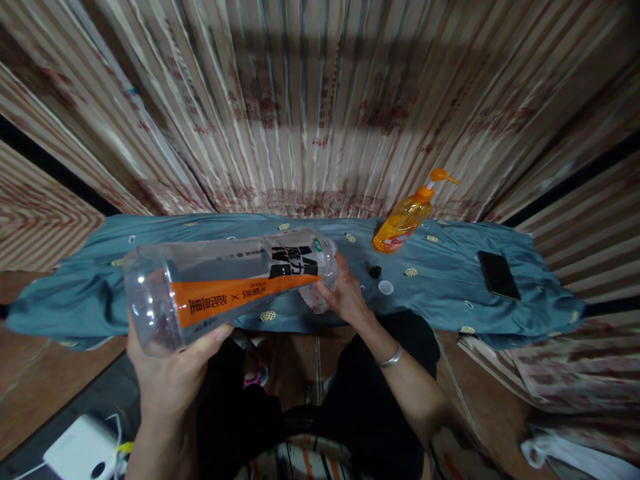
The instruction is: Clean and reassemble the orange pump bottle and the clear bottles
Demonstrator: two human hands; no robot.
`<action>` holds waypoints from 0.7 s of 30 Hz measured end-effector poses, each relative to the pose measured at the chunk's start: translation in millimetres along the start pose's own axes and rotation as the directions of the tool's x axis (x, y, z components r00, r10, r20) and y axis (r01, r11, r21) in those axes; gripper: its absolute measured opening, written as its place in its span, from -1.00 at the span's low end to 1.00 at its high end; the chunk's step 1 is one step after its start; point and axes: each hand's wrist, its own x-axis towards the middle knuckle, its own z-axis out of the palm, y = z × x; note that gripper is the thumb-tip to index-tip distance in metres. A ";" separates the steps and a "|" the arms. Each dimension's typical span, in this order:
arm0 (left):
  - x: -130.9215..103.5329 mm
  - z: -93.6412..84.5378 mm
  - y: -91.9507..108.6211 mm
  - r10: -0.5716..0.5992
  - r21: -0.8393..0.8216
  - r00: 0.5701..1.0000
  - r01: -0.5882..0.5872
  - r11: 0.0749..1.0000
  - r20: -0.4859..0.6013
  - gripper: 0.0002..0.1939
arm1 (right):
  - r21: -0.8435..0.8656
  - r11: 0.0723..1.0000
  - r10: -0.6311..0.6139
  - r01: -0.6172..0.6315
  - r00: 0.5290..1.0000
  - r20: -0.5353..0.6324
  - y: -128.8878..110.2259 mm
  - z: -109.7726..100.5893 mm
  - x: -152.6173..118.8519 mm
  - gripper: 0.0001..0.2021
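A large clear plastic bottle (220, 293) with an orange and black label lies nearly sideways in the air, its neck to the right. My left hand (170, 373) cups its base from below, fingers partly hidden behind it. At the neck end, my right hand (345, 293) is closed against the bottle. Just under that neck, next to my right fingers, a small pale, see-through object (314, 299) shows; its kind is unclear. Right of my right hand, a small black cap-like piece (375, 271) and a round whitish disc (385, 287) rest on the cloth.
An orange pump bottle (403, 223) stands on the blue-green patterned cloth (440, 267), with a black phone (499, 275) farther right. Striped curtains (310, 120) hang behind. A white device with cables (83, 448) lies at lower left.
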 end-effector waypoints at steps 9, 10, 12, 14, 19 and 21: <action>3.9 -2.9 -3.2 -0.027 -0.010 1.000 0.027 1.000 -0.002 -0.06 | 0.005 1.000 -0.002 0.002 1.000 0.012 -0.1 -0.9 0.3 -0.11; 3.9 -3.7 -4.2 -0.025 0.000 1.000 0.025 1.000 -0.002 -0.05 | 0.004 1.000 -0.008 0.008 1.000 0.011 0.1 -0.7 0.5 -0.12; 3.8 -4.5 -5.5 -0.004 0.042 1.000 0.004 0.999 0.004 -0.01 | 0.001 1.000 -0.021 0.021 1.000 0.011 0.7 -0.3 0.6 -0.13; 4.0 -4.1 -5.6 0.014 0.077 1.000 -0.015 0.997 0.019 0.00 | -0.008 1.000 -0.028 0.028 1.000 0.006 1.5 0.2 0.7 -0.14; 7.3 -2.4 -5.4 -0.013 0.043 1.000 0.013 0.999 -0.015 0.05 | -0.016 0.999 -0.034 0.034 0.999 0.002 3.4 0.6 0.3 -0.13; 8.5 -3.7 -6.8 -0.011 0.036 1.000 0.012 0.999 -0.012 0.07 | -0.010 0.999 -0.034 0.034 0.999 0.004 3.8 0.6 0.2 -0.13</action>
